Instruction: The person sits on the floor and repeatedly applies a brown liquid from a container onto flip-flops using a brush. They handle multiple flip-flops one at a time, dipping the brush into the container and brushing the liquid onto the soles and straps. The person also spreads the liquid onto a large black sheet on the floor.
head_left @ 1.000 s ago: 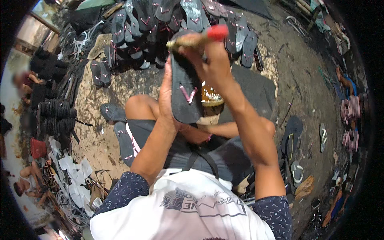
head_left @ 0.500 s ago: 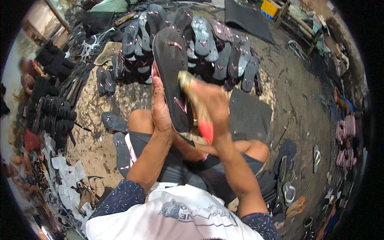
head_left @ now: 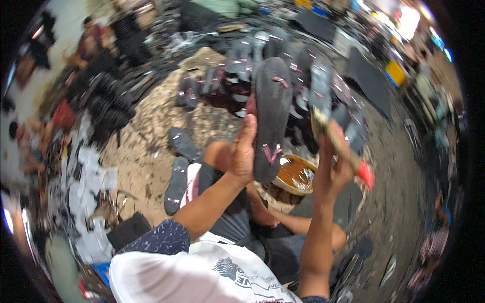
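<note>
Slipper [head_left: 272,118]: stood upright at the centre of the frame, pink strap pieces on its near face; we judged that brushing this face was the step in hand.
Left hand [head_left: 244,151]: gripped the slipper along its lower left edge; we could not see the fingers behind it.
Right hand [head_left: 332,171]: was closed around the brush [head_left: 348,153], right of centre; blur hid the exact fingering.
Brush: had its bristles toward the upper left, red end lower right, apart from the slipper.
Next stroke: called, in our view, for swinging the bristles left to the slipper, or down for more liquid [head_left: 294,170], while we kept the slipper steady.
Bowl [head_left: 293,190]: held that amber liquid just right of the slipper's lower end; we could have knocked it.
Pile [head_left: 237,68]: crowded the upper centre with slippers, possibly cramping our brush.
Loose slippers [head_left: 176,187]: lay left of centre.
Papers [head_left: 93,202]: littered the left side.
Yellow box [head_left: 395,74]: sat upper right, well apart.
</note>
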### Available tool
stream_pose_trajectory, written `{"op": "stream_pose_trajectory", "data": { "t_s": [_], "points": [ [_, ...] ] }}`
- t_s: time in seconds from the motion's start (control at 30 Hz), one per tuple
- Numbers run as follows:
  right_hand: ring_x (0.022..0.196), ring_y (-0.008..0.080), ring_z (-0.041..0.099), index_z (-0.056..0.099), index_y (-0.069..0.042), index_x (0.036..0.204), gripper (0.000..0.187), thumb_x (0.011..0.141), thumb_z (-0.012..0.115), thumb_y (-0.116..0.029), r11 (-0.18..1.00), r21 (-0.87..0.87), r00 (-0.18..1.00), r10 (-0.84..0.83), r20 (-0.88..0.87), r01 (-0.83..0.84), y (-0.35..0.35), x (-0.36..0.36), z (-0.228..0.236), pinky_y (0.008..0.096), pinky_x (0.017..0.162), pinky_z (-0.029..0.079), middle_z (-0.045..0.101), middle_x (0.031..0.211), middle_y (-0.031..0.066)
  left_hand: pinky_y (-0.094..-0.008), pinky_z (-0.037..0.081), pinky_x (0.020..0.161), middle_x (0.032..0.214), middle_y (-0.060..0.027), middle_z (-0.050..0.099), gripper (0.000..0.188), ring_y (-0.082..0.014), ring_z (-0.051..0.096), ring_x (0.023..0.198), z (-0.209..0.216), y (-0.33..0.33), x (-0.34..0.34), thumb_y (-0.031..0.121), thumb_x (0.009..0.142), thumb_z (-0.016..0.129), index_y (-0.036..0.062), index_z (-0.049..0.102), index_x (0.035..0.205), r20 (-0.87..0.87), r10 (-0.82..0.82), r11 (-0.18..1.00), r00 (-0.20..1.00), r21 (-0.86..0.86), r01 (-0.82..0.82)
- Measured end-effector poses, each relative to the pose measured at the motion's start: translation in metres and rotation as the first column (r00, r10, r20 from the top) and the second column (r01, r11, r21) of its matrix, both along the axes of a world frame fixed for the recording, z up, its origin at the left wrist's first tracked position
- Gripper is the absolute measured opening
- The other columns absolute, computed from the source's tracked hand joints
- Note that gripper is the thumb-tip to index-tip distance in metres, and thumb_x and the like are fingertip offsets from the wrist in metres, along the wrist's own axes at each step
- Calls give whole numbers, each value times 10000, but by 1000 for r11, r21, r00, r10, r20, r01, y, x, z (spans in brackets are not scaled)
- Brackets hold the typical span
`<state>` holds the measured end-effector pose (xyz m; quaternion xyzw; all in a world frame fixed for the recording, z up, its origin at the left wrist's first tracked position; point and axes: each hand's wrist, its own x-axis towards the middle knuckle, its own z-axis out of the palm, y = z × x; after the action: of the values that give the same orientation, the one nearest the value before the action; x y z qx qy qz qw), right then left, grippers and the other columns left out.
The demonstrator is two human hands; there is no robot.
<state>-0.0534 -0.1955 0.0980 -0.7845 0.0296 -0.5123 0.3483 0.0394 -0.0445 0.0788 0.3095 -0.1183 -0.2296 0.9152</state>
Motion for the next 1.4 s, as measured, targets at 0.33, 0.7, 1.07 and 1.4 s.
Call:
{"op": "stream_pose_trajectory", "data": {
  "t_s": [0.33, 0.7, 1.07, 1.4],
  "points": [
    [1141, 187, 608, 624, 55, 1276, 331, 1012, 624, -145, 892, 361, 958, 288, 9, -272, 45, 68, -16, 326, 1024, 451, 654, 1250, 126, -377, 446, 1084, 1450, -64, 529, 562, -199, 566, 1245, 18, 51, 5, 444, 1077, 406, 189, 325, 1571, 3, 42, 993, 999, -107, -42],
    [1361, 286, 454, 349, -12, 1538, 676, 1023, 580, -384, 880, 451, 962, -28, -270, 152, -42, 12, -62, 431, 1156, 316, 455, 1506, 180, -372, 591, 775, 1157, -116, 659, 703, -216, 675, 923, -23, 266, 91, 623, 1007, 427, 28, 521, 1367, 81, 494, 861, 866, -186, -474],
    [1343, 275, 481, 415, -39, 1511, 657, 1018, 574, -444, 746, 545, 906, -191, -376, 384, -116, -45, -95, 426, 1132, 346, 483, 1493, 154, -571, 449, 1071, 1417, -200, 535, 909, -423, 523, 1295, -198, 401, 12, 771, 927, 375, 51, 434, 1479, -491, 572, 802, 656, 170, -572],
    [1108, 224, 603, 694, -28, 1176, 267, 919, 652, -85, 830, 416, 848, 486, -212, -372, 76, 47, -52, 374, 969, 473, 662, 1200, 105, -445, 595, 930, 1313, -179, 613, 450, -317, 628, 1203, -61, 265, 51, 285, 1041, 550, 3, 465, 1381, -33, 422, 864, 906, 319, -390]
  ]
}}
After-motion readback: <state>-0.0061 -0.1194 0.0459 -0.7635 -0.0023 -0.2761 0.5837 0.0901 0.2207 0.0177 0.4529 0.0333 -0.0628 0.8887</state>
